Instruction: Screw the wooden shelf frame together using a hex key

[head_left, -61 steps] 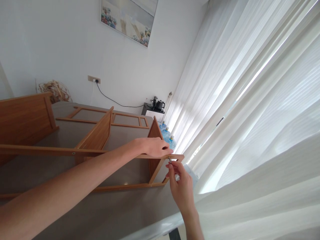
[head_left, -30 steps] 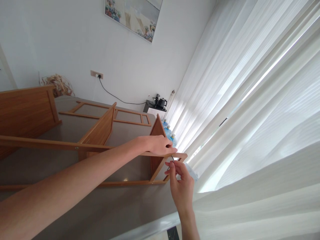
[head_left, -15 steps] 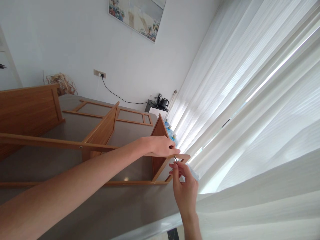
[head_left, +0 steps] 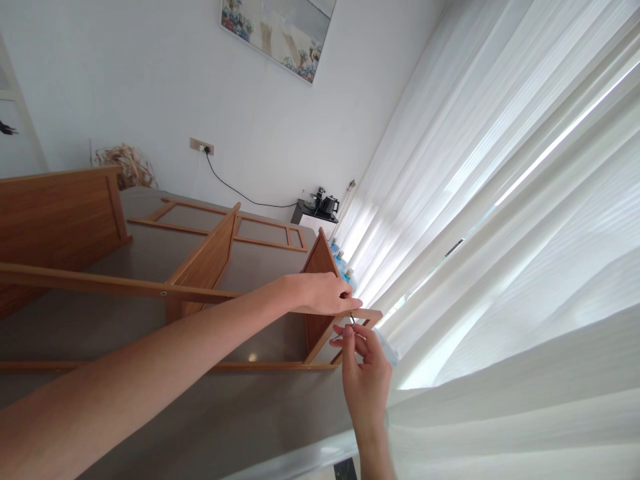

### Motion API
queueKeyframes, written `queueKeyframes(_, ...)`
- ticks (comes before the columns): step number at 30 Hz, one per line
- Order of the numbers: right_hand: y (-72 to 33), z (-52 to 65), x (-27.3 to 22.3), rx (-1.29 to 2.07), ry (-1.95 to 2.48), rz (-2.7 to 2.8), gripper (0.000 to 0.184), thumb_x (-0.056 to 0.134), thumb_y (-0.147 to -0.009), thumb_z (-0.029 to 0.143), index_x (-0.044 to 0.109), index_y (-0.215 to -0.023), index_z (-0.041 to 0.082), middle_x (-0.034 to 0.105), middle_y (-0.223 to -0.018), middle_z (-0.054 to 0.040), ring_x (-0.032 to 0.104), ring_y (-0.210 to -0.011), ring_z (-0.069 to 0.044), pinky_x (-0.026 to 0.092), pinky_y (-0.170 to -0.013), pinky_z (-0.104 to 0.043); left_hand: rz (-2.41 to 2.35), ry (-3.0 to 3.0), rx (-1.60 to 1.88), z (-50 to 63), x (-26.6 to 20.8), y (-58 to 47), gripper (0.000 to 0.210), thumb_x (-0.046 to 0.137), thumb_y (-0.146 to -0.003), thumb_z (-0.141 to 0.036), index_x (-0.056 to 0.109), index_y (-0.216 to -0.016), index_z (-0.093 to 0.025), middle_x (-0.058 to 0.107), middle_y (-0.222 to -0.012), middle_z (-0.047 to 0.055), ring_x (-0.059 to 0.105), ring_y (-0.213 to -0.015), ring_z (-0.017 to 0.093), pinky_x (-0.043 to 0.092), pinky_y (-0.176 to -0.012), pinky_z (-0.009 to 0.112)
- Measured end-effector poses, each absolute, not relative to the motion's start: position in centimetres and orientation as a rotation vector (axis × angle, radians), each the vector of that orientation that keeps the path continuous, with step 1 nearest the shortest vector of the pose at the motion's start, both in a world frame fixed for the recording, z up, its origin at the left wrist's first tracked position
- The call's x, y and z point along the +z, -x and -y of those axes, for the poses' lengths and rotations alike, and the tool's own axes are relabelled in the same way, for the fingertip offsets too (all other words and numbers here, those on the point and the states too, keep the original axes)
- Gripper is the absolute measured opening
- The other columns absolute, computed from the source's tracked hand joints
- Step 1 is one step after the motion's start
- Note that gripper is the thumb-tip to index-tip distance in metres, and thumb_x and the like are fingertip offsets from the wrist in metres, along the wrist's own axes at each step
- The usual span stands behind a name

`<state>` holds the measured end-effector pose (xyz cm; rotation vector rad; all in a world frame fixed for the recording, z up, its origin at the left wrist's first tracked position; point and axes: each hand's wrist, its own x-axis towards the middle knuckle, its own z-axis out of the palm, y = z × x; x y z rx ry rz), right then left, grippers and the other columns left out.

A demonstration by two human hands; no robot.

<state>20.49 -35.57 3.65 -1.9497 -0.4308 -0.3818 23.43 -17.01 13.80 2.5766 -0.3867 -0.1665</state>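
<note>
Shelf [head_left: 107,283] of brown wood lies along the grey table [head_left: 220,420], its boards slanting up between the rails, and the person is busy at its right end. From where I stand, the left arm reaches over the shelf's near rail, and the left hand [head_left: 323,293] rests palm down on that rail, close to the end board [head_left: 320,287]. One digit stretches along the wood; the others bend over the far edge, so I can't tell how firmly they hold.

Just under it, the right hand [head_left: 367,363] pinches a thin bent metal tool [head_left: 353,320] between thumb and fingertips, its upper end meeting the shelf's rail near the corner. Further left on the same rail, a small round fitting [head_left: 163,293] shows beside the middle board [head_left: 205,260].

Beyond the shelf's right end I see blue bottles [head_left: 341,265], with a white curtain [head_left: 425,147] hanging to their right. Past the shelf's far side, a black kettle [head_left: 329,204] sits on a low cabinet [head_left: 317,224]. On the wall behind the shelf are a socket [head_left: 195,144] and, higher up, a picture [head_left: 280,33].
</note>
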Motion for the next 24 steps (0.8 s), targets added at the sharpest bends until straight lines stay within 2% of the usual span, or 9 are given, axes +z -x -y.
queueKeyframes(4, -20.3, 35.5, 3.6, -0.389, 1.956, 0.404, 0.033, 0.056, -0.094, 0.055, 0.062, -0.098, 0.023, 0.079, -0.094, -0.0069, 0.076, -0.075, -0.020, 0.050, -0.051, -0.022, 0.392, -2.576, -0.150, 17.0, 13.8, -23.4, 0.063, 0.032, -0.090, -0.077, 0.068, -0.096, -0.024, 0.072, -0.097, 0.008, 0.064, -0.075, 0.023, 0.041, -0.065, 0.033)
queueKeyframes(9, -20.2, 35.7, 3.3, -0.464, 1.979, 0.427, 0.029, 0.057, -0.095, 0.051, 0.064, -0.096, 0.023, 0.079, -0.093, -0.0049, 0.075, -0.074, -0.017, 0.054, -0.061, -0.022, 0.400, -2.567, -0.162, 17.0, 13.9, -23.4, 0.063, 0.032, -0.090, -0.076, 0.067, -0.098, -0.024, 0.072, -0.097, 0.009, 0.064, -0.075, 0.022, 0.041, -0.063, 0.032)
queueKeyframes(12, -20.5, 36.1, 2.9, -0.572, 2.000, 0.479, 0.025, 0.057, -0.096, 0.046, 0.066, -0.098, 0.022, 0.078, -0.095, -0.0038, 0.073, -0.073, -0.015, 0.053, -0.059, -0.021, 0.409, -2.572, -0.171, 17.0, 14.1, -23.3, 0.063, 0.032, -0.091, -0.075, 0.067, -0.099, -0.024, 0.072, -0.099, 0.008, 0.064, -0.076, 0.022, 0.041, -0.064, 0.031)
queueKeyframes(17, -21.8, 37.8, 2.9, -0.815, 2.034, 0.741, 0.017, 0.056, -0.099, 0.030, 0.070, -0.107, 0.023, 0.076, -0.095, -0.0029, 0.068, -0.076, -0.014, 0.054, -0.070, -0.026, 0.404, -2.584, -0.174, 17.1, 14.3, -23.0, 0.062, 0.031, -0.091, -0.075, 0.066, -0.097, -0.023, 0.072, -0.097, 0.008, 0.064, -0.074, 0.022, 0.041, -0.064, 0.032)
queueKeyframes(21, -23.0, 39.3, 3.7, -0.995, 2.052, 1.026, 0.025, 0.057, -0.097, 0.014, 0.068, -0.117, 0.026, 0.072, -0.099, -0.0041, 0.064, -0.090, -0.017, 0.053, -0.079, -0.031, 0.386, -2.598, -0.190, 17.1, 14.3, -23.0, 0.061, 0.031, -0.091, -0.074, 0.066, -0.098, -0.024, 0.072, -0.094, 0.007, 0.064, -0.073, 0.022, 0.040, -0.064, 0.032)
queueKeyframes(24, -23.4, 39.6, 4.4, -1.000, 2.070, 1.082, 0.028, 0.058, -0.096, 0.012, 0.067, -0.118, 0.026, 0.071, -0.100, -0.0043, 0.063, -0.091, -0.018, 0.053, -0.080, -0.033, 0.389, -2.586, -0.194, 17.1, 14.2, -23.0, 0.060, 0.032, -0.091, -0.073, 0.067, -0.102, -0.025, 0.072, -0.096, 0.007, 0.064, -0.075, 0.022, 0.041, -0.065, 0.032)
